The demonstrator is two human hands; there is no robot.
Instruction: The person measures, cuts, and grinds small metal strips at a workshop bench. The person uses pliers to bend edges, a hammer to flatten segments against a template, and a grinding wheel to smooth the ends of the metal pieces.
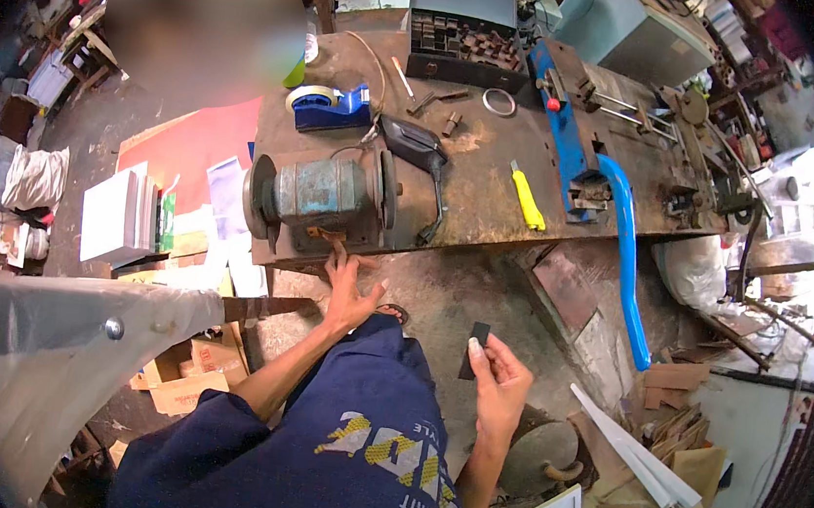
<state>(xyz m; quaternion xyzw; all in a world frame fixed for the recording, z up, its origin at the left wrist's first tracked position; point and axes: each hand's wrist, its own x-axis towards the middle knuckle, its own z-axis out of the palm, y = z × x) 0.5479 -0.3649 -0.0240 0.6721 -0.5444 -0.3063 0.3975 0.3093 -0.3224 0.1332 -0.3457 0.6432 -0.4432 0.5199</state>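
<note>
Left hand point(352, 293), empty fingers spread, reaches a bench grinder point(320, 194) while right hand point(502, 386) pinches a dark strip point(467, 366), apparently leaving its ends free.

A blurred oval point(209, 19) at the upper left hides whatever is there, and the metal pieces point(476, 42) in the open case point(464, 69) are too small to identify. The right hand point(503, 376) covers part of the black strip point(467, 361); whether the left hand point(349, 293) touches the bench grinder point(320, 194) is unclear. The lower edge cuts off the shirt point(355, 386).
</note>
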